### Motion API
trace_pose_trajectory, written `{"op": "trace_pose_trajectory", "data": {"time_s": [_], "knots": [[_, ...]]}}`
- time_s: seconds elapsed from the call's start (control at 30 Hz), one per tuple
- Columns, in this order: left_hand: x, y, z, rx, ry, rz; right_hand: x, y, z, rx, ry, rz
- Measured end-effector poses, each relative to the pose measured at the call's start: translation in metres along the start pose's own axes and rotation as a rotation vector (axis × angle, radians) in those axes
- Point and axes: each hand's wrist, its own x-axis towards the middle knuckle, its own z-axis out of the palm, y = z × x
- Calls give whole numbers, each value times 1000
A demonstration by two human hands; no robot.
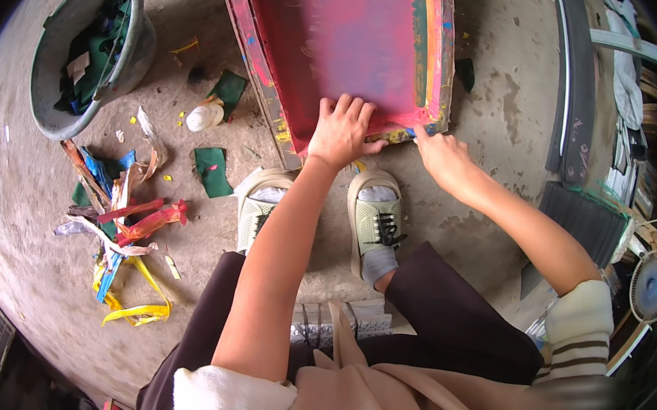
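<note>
A paint-stained screen frame [443, 41] with a pink and purple mesh lies before me, its near end close to my shoes. My left hand [342, 133] rests on the near rim, fingers apart and bent over the mesh, thumb along the edge. Close to the near right corner, my right hand [445, 157] is closed, its fingertips at the rim. A small blue bit [411, 133] shows at those fingertips; whether it is a tool or paint I cannot make out. Between the two hands the rim carries yellow, blue and pink stains.
A grey bucket [140, 53] holding dark green scraps stands at the far left. Crumpled tape strips [138, 221] lie left of my feet, near a white bottle [205, 116] and a green scrap [213, 171]. Black panels [574, 99] and a fan [651, 287] are at right.
</note>
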Motion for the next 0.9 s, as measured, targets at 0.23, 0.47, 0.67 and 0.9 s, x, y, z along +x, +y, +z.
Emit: {"op": "trace_pose_trajectory", "data": {"time_s": [0.23, 0.47, 0.67, 0.9], "knots": [[3, 2, 0, -14, 5, 9, 10, 16, 16, 329, 31, 56], [-1, 0, -2, 5, -61, 0, 5, 3, -5, -127, -25, -31], [0, -1, 2, -12, 8, 9, 9, -1, -2, -472, 26, -116], [2, -2, 1, -48, -2, 9, 13, -9, 9, -316, -18, 31]]}}
